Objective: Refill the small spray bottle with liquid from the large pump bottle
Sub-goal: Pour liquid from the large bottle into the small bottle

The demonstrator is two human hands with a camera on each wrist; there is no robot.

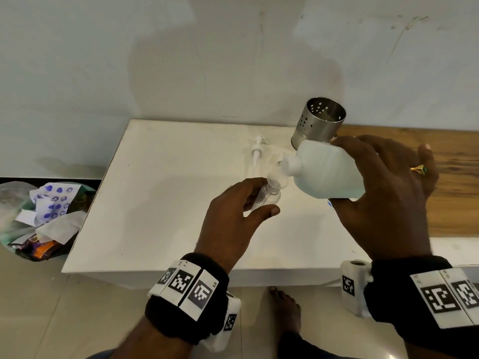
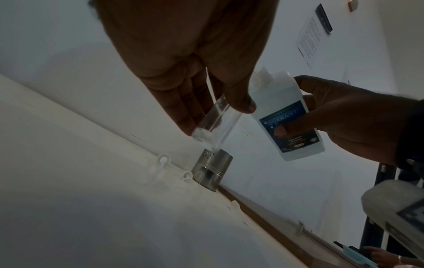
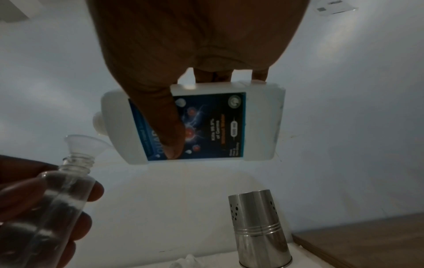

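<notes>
My left hand [image 1: 260, 198] grips the small clear spray bottle [image 1: 269, 195] above the white table [image 1: 168, 203], tilted, with no spray head on it. A clear funnel [image 1: 276, 177] sits in its neck. My right hand [image 1: 339, 173] holds the large white bottle [image 1: 318, 161] on its side, thumb on the blue label [image 3: 206, 127], with its open neck just over the funnel [image 3: 84, 143]. In the right wrist view the small bottle [image 3: 66, 190] shows clear liquid inside. The white pump head [image 1: 258, 149] lies on the table behind.
A perforated steel cup [image 1: 318, 123] stands at the table's back edge, right behind the large bottle. A wooden surface [image 1: 461, 182] adjoins on the right. A bin of crumpled paper [image 1: 39, 218] sits on the floor to the left. A bare foot [image 1: 282, 307] shows below the table edge.
</notes>
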